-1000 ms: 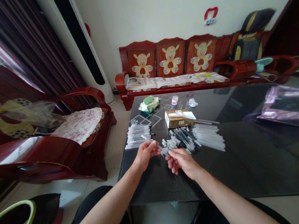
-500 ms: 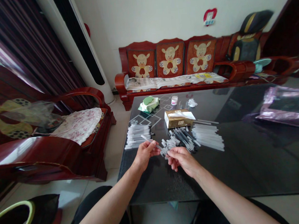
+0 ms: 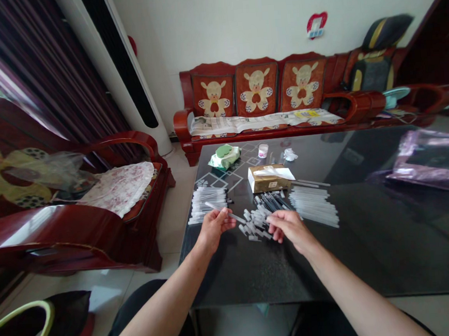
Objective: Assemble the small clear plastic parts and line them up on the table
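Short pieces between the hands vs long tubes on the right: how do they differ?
Length: the short pieces are stubby; the long tubes are slender and several times longer.
Layout: the short pieces lie in a loose heap at mixed angles; the long tubes lie side by side, roughly parallel.
Hand: the right hand has its fingertips at the short pieces' edge, not at the long tubes.
Shared: both are whitish, on the dark table.
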The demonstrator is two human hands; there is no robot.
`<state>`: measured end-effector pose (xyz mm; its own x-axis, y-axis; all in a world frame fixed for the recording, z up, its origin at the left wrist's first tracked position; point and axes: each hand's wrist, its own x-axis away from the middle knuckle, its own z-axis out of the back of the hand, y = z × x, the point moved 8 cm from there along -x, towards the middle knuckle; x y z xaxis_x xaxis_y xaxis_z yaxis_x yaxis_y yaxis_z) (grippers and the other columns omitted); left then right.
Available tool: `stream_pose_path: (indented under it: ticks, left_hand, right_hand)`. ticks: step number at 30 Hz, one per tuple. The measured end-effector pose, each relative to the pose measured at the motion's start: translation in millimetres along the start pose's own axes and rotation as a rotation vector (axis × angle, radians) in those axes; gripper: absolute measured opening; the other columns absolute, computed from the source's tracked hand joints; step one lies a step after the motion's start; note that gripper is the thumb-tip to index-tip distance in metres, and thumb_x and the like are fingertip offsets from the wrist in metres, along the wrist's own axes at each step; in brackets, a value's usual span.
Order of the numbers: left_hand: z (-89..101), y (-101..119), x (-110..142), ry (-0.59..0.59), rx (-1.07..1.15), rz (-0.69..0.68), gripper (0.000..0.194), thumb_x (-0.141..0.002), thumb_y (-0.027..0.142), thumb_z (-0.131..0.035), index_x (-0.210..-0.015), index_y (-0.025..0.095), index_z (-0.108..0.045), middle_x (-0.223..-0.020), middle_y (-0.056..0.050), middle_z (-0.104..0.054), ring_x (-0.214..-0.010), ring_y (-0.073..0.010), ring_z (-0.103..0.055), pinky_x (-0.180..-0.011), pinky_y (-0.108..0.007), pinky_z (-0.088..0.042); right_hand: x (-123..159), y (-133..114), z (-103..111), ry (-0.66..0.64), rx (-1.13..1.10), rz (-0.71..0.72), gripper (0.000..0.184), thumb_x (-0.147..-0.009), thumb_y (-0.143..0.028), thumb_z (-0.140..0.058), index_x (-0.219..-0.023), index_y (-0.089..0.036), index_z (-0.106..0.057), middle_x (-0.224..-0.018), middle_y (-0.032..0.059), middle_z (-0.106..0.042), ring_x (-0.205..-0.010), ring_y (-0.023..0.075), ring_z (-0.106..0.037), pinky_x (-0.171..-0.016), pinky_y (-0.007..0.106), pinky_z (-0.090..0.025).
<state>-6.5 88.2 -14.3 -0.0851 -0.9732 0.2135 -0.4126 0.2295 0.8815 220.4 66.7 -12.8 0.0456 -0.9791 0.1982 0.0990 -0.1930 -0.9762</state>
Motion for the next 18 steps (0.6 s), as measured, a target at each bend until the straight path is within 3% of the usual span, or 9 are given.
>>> stream_pose_path:
  ticks: [3, 6, 8, 13, 18]
  left_hand:
    - [-1.7, -5, 1, -0.008, -0.005, 0.0, 0.029, -0.072, 0.036, -0.076, -0.079, 0.009, -0.065, -0.065, -0.005, -0.067, -0.059, -0.013, -0.066, -0.06, -0.023, -0.056]
    - [-2.6, -9, 1, -0.009, -0.008, 0.01, 0.028, -0.074, 0.035, -0.075, -0.08, 0.009, -0.065, -0.065, -0.006, -0.067, -0.059, -0.0129, -0.066, -0.061, -0.024, -0.056]
    - [-3.6, -11, 1, -0.016, -0.011, 0.021, 0.028, -0.074, 0.035, -0.074, -0.081, 0.009, -0.065, -0.065, -0.006, -0.067, -0.059, -0.0128, -0.066, -0.062, -0.024, -0.056]
    - [-7.6, -18, 3, -0.044, -0.029, 0.044, 0.03, -0.074, 0.036, -0.075, -0.083, 0.009, -0.065, -0.067, -0.006, -0.068, -0.06, -0.0128, -0.066, -0.063, -0.024, -0.056]
    - [-9.6, -17, 4, -0.05, -0.038, 0.04, 0.032, -0.072, 0.038, -0.076, -0.083, 0.01, -0.065, -0.067, -0.006, -0.067, -0.061, -0.0131, -0.066, -0.065, -0.025, -0.056]
  right_hand:
    - [-12, -1, 46, 0.197, 0.113, 0.032, 0.027, -0.073, -0.041, -0.062, -0.074, -0.015, -0.062, -0.056, 0.001, -0.063, -0.038, 0.0101, -0.054, -0.034, 0.019, -0.037]
    - [-19, 4, 71, 0.28, 0.369, 0.013, 0.022, -0.072, -0.037, -0.061, -0.071, -0.016, -0.064, -0.052, 0.0006, -0.062, -0.035, 0.0097, -0.05, -0.034, 0.02, -0.035]
    - [-21, 8, 68, 0.252, 0.531, 0.015, 0.019, -0.071, -0.034, -0.06, -0.068, -0.016, -0.065, -0.049, 0.0002, -0.061, -0.034, 0.0098, -0.049, -0.037, 0.021, -0.036]
    - [-20, 7, 29, 0.105, 0.691, 0.151, 0.016, -0.072, -0.033, -0.06, -0.069, -0.019, -0.068, -0.055, 0.0003, -0.065, -0.05, 0.0131, -0.059, -0.048, 0.022, -0.038]
    - [-16, -9, 13, 0.162, 0.855, 0.244, 0.012, -0.071, -0.032, -0.064, -0.07, -0.021, -0.07, -0.064, 0.0011, -0.069, -0.06, 0.0155, -0.061, -0.053, 0.024, -0.035]
